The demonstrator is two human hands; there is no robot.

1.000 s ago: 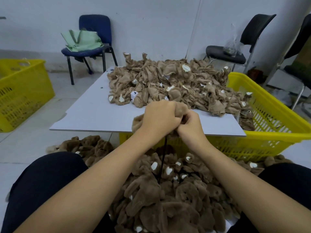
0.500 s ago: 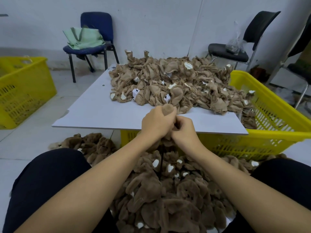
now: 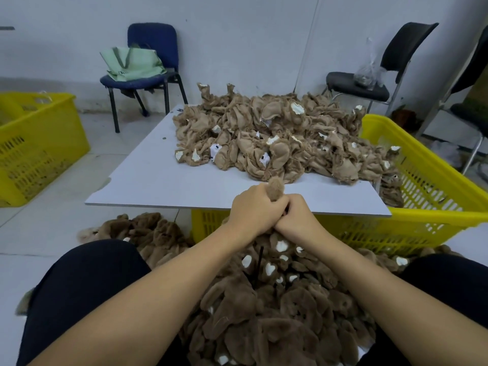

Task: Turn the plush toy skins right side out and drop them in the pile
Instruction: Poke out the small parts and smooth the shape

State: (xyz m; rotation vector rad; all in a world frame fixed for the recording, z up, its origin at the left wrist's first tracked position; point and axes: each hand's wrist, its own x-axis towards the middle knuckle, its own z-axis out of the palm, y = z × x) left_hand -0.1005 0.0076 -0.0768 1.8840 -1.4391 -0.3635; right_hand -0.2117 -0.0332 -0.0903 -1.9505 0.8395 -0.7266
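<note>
Both hands are bunched together over the near edge of the white board [image 3: 148, 180]. My left hand [image 3: 254, 210] grips a brown plush toy skin [image 3: 276, 188], whose furry tip sticks up above my fingers. My right hand [image 3: 297, 217] pinches the same skin from the right, pressed against the left hand. Most of the skin is hidden inside my fists. A heap of tan inside-out skins [image 3: 277, 138] covers the far part of the board. Between my knees lies the pile of furry brown turned skins [image 3: 277, 313]. A thin black stick [image 3: 258, 265] stands in that pile.
A yellow crate [image 3: 433, 196] sits under the board's right side, another yellow crate [image 3: 34, 143] at far left. A blue chair [image 3: 148, 75] with a green bag and a black chair [image 3: 369, 85] stand by the wall. More brown skins [image 3: 142, 231] lie on the floor.
The hands have sunk a little toward the lap pile and closed tighter together. Less of the skin shows now; only its furry tip pokes above the left hand.
</note>
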